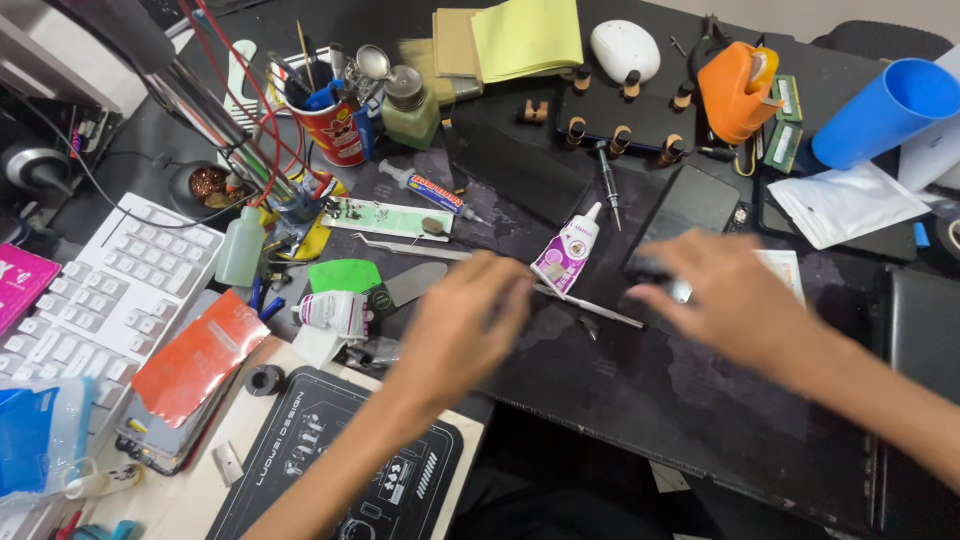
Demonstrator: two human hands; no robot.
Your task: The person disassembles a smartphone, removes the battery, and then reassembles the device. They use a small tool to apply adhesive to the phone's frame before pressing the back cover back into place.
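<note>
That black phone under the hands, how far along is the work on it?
Early, it seems. Done: tools are laid out, with a glue tube and tweezers on the mat. In hand: the right hand rests on the black phone, and the left hand hovers near a thin metal tool. Left: the phone looks unopened, though motion blur hides detail.

A white keyboard (110,290) lies at the left edge, with a red pouch (198,358) on its near right corner. Far left of centre stands a red cup (335,128) full of tools. Yellow paper pads (525,38) and a white mouse (625,50) sit at the far side. An orange tape dispenser (738,90) and a blue tube (885,110) lie far right.
</note>
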